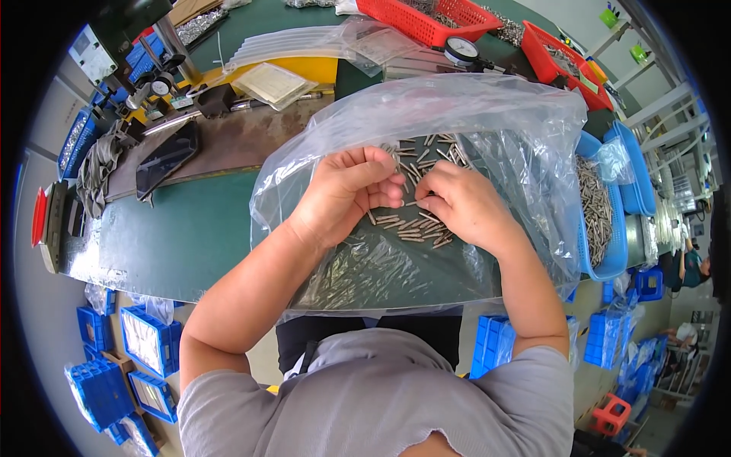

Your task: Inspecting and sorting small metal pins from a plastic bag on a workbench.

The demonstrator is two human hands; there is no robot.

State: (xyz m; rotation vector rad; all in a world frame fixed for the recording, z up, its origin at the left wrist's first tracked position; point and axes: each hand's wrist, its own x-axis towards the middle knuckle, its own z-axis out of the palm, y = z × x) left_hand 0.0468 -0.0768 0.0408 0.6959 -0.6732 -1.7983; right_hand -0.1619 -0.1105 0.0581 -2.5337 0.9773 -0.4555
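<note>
Metal pins (417, 222) on a clear plastic bag (487, 122); both hands' curled fingers (384, 186) pinch some.

Worktop (175, 236): was green, with a brown board across its far left part.
Red baskets (426, 19): stood at the far edge, holding metal parts.
Dial gauge (461, 51): lay just beside the nearer red basket.
Blue tray (609, 221): sat to the right, full of metal pins.
Blue crates (148, 339): were stacked on the floor, lower left.
</note>
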